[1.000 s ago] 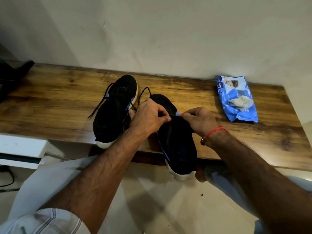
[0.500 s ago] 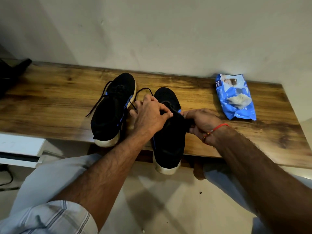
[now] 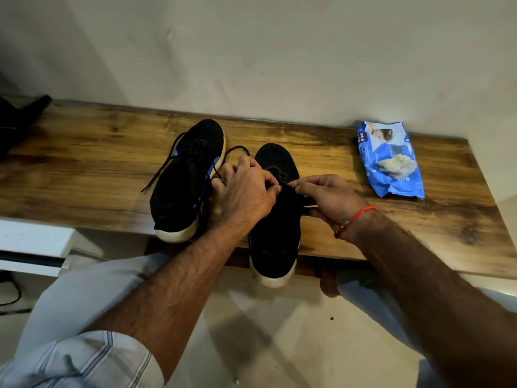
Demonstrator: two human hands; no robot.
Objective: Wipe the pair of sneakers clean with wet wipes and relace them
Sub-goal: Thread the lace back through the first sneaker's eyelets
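Sleeve: our striped cuff (image 3: pixel 81 362) sits rolled at the near left corner, with pale trouser legs (image 3: pixel 92 298) below both forearms.
Floor: light tile (image 3: pixel 251 331) shows between our knees, with a small dark speck on it.
Right shoe: the black sneaker (image 3: pixel 272 247) lies toe-away on the bench, its white heel hanging past the near edge.
Left hand: our left hand (image 3: pixel 246 191) curls over the shoe's lacing area, thumb and forefinger pinching the black lace (image 3: pixel 303 201) at the tongue.
Right hand: our right hand (image 3: pixel 327 198) meets it from the other side, fingertips pinching the same lace; a strand runs under the palm. A red thread band (image 3: pixel 355 219) circles that wrist.
Left shoe: the second sneaker (image 3: pixel 184 186) rests just beside the first, on its left, also toe-away, with blue stripes on its side; its heel reaches the bench edge. Loose lace ends trail from it onto the wood, and one loops towards our left hand.
Bench: the wooden top (image 3: pixel 84 163) carries both shoes and runs along the wall.
Wipes: the blue pack (image 3: pixel 389 161) lies well to the right of the shoes, near the wall, with a crumpled white wipe on top.
Far left: a dark object (image 3: pixel 19 119) sits at the bench end; we cannot tell what it is.
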